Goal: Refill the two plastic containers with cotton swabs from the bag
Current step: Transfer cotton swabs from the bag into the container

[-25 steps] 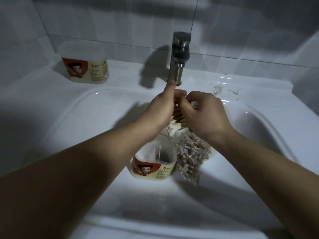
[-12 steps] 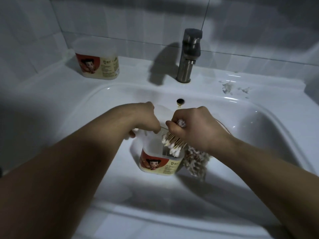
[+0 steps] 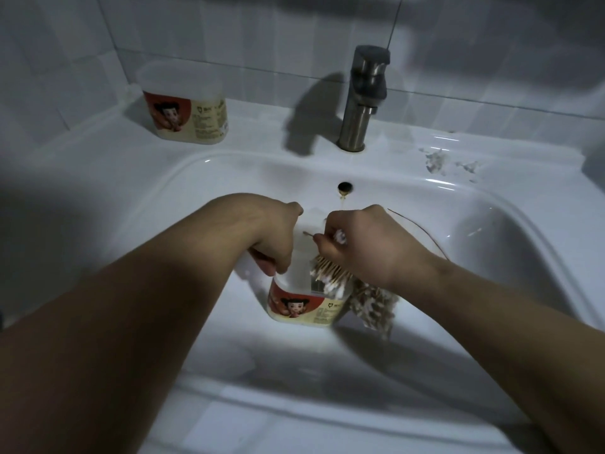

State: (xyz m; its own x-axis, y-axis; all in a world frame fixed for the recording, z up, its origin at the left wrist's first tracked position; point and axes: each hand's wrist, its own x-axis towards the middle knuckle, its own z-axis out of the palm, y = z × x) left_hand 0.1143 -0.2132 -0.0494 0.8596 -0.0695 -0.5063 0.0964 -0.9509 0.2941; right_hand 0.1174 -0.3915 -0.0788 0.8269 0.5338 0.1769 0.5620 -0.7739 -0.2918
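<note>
Wooden cotton swabs (image 3: 329,277) fan below right hand (image 3: 366,249) grip; container (image 3: 306,306) beneath.

Steel faucet (image 3: 363,103) behind white sink (image 3: 137,191); tiled wall (image 3: 229,34).

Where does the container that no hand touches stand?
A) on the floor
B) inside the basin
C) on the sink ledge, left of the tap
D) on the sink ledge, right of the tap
C: the far container stands on the sink ledge, left of the tap.
</note>
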